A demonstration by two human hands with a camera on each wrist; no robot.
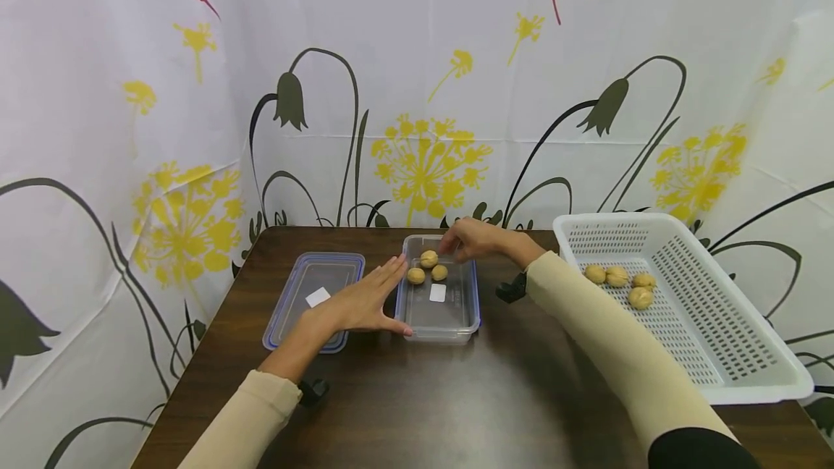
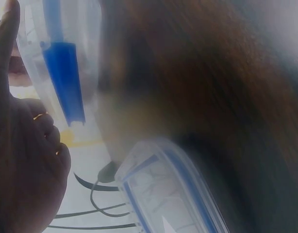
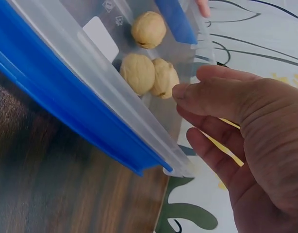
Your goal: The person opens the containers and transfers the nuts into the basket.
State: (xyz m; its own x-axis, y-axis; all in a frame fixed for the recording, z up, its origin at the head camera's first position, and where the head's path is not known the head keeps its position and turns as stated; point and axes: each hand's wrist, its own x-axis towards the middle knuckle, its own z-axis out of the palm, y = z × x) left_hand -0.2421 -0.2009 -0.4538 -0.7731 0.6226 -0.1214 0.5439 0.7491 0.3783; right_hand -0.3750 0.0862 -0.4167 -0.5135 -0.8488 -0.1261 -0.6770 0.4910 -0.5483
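Note:
A clear plastic container (image 1: 443, 318) with blue side clips stands near the back of the table. Three walnuts (image 3: 138, 73) lie inside it, beside a white label. My left hand (image 1: 368, 301) is spread along the container's left side, with fingers extended and the thumb near its front left corner. Over the back right part of the container hovers my right hand (image 1: 481, 239). Its fingers are loosely bent, and in the right wrist view nothing lies between thumb and fingers (image 3: 212, 99). The thumb tip appears close to one walnut there.
To the left lies a clear lid (image 1: 287, 310) with a blue seal and a white label. A white perforated basket (image 1: 723, 295) on the right holds several walnuts (image 1: 641, 298). Behind the dark wooden table (image 1: 417, 404) hangs a flower-patterned curtain (image 1: 417, 49).

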